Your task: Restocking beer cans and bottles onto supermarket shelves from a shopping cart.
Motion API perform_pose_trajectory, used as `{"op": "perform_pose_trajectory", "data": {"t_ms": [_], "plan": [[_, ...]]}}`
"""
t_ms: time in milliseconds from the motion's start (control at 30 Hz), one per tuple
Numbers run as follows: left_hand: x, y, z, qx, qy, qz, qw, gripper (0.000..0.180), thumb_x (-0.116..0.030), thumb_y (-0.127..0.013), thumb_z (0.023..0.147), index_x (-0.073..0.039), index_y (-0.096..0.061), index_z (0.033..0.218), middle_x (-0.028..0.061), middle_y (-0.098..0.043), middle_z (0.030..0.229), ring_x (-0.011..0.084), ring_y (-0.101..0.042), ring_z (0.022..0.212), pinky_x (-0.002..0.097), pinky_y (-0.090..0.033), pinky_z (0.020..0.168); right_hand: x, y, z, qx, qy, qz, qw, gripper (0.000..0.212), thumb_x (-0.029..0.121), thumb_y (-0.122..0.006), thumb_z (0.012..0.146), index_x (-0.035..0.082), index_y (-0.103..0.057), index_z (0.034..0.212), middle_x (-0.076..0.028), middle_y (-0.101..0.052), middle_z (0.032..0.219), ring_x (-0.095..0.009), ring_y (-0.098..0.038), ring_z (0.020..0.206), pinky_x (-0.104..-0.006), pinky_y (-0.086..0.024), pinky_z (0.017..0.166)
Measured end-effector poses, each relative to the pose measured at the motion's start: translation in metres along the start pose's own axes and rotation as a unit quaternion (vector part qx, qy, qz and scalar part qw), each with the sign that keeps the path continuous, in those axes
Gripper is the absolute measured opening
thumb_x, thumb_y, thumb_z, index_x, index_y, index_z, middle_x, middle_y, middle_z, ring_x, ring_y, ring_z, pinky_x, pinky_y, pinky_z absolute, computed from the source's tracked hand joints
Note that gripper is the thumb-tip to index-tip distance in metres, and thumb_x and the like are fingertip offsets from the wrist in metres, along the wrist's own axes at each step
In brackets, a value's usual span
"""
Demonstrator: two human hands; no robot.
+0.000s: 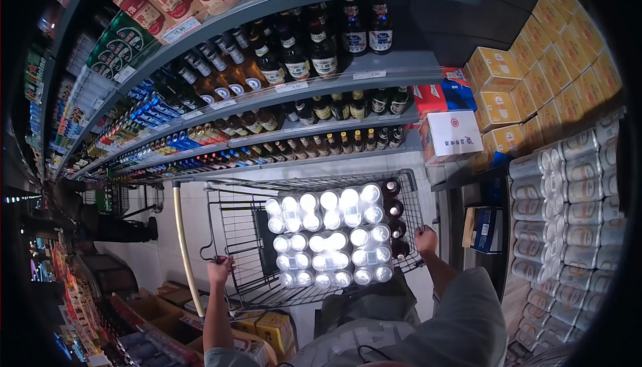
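1. Our left hand (219,271) and right hand (425,240) curl at the cart's (239,230) left and right edges; we cannot tell whether fingers clamp.
2. A jolt could slide the cans (323,241), mid-cart, into the bottles (396,227) along its right edge.

The widest opening in the cart (235,223) lies along its left edge, where bare mesh leaves room to reach down; outside that edge a yellow bar (186,250) crosses the way. Closely packed cans (328,201) fill the middle, with only a thin gap between upper and lower blocks. Dark bottles (396,208) crowd the right edge, leaving a narrow strip. The person's trousers (366,303) block the lower edge toward its right corner.
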State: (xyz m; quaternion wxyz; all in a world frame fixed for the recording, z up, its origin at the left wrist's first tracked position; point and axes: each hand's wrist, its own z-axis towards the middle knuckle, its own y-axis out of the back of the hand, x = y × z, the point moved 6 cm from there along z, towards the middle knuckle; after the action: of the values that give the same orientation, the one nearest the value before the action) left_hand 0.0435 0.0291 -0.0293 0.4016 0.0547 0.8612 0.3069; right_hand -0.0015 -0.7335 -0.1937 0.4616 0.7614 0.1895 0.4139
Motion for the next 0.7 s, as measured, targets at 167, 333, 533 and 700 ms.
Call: {"op": "perform_pose_trajectory", "data": {"t_ms": [167, 333, 533, 700], "plan": [[-0.015, -0.008, 0.017, 0.002, 0.008, -0.05, 0.999, 0.017, -0.01, -0.075, 0.092, 0.001, -0.062, 0.087, 0.0114, -0.073, 0.077, 0.0144, -0.066, 0.058, 0.0277, -0.049, 0.046, 0.014, -0.008, 0.024, -0.026, 0.02, 0.006, 0.999, 0.024, 0.026, -0.068, 0.088, 0.002, -0.067, 0.084, -0.021, -0.07, 0.086, -0.043, -0.069, 0.081, -0.0525, -0.054, 0.074], [-0.022, -0.002, 0.016, -0.003, 0.018, -0.046, 0.999, 0.016, -0.009, -0.075, 0.092, 0.0, -0.061, 0.09, 0.0119, -0.073, 0.079, 0.0157, -0.067, 0.059, 0.0274, -0.05, 0.047, 0.019, -0.009, 0.021, -0.025, 0.017, 0.025, 0.999, 0.024, 0.024, -0.067, 0.088, 0.001, -0.066, 0.084, -0.022, -0.07, 0.085, -0.044, -0.068, 0.081, -0.0534, -0.054, 0.074], [-0.029, 0.001, 0.019, -0.006, 0.029, -0.025, 0.999, 0.017, -0.01, -0.075, 0.092, -0.001, -0.061, 0.088, 0.0114, -0.073, 0.079, 0.0164, -0.069, 0.061, 0.0272, -0.05, 0.047, 0.022, -0.009, 0.015, -0.024, 0.014, 0.032, 0.999, 0.024, 0.024, -0.067, 0.088, 0.001, -0.066, 0.083, -0.021, -0.069, 0.083, -0.044, -0.068, 0.079, -0.0526, -0.053, 0.072], [-0.035, 0.002, 0.026, -0.004, 0.046, -0.053, 0.998, 0.02, -0.009, -0.075, 0.092, -0.001, -0.059, 0.085, 0.0111, -0.071, 0.078, 0.0173, -0.07, 0.065, 0.0291, -0.052, 0.048, 0.026, -0.011, 0.014, -0.015, 0.0, 0.025, 1.0, 0.025, 0.026, -0.066, 0.089, 0.001, -0.066, 0.084, -0.022, -0.07, 0.085, -0.044, -0.068, 0.081, -0.0534, -0.053, 0.073]]}}
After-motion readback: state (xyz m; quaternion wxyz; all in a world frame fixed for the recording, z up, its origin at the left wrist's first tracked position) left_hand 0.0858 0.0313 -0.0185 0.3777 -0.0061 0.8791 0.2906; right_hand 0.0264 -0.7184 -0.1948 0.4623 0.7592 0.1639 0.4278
